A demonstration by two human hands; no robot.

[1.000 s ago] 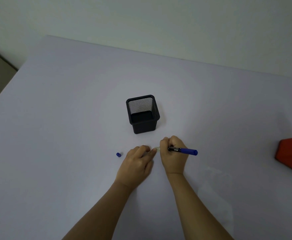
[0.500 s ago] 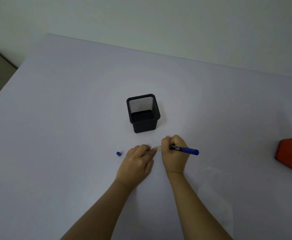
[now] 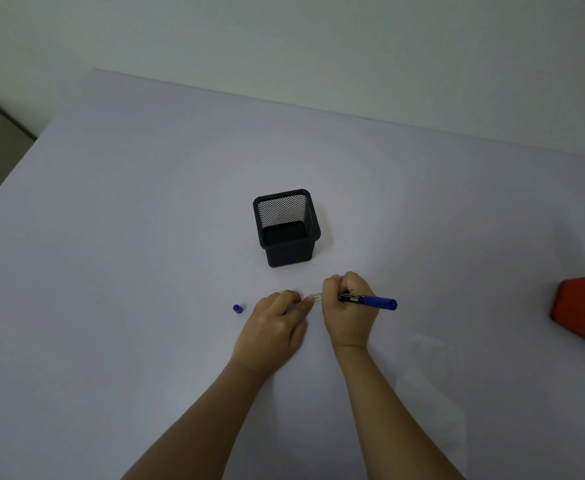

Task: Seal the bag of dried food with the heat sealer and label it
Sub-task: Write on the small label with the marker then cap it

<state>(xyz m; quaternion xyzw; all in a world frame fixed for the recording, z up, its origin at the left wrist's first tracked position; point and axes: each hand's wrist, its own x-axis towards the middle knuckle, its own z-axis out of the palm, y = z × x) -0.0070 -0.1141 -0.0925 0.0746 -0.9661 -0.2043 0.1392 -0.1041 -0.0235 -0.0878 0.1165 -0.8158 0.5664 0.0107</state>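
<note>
The right hand (image 3: pixel 349 306) is gripping the marker (image 3: pixel 370 301), apparently writing on the tiny label (image 3: pixel 317 298) that the left hand (image 3: pixel 276 329) is pressing down by fingertip; a loosening press is risking smeared ink.

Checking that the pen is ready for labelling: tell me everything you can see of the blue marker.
The blue marker has a black barrel with white print and a blue rear section, seemingly plastic. It lies nearly level, rear pointing right. The right hand grips its front, hiding the tip, beside a small pale label. A small blue cap, likely its own, lies apart on the table.
</note>
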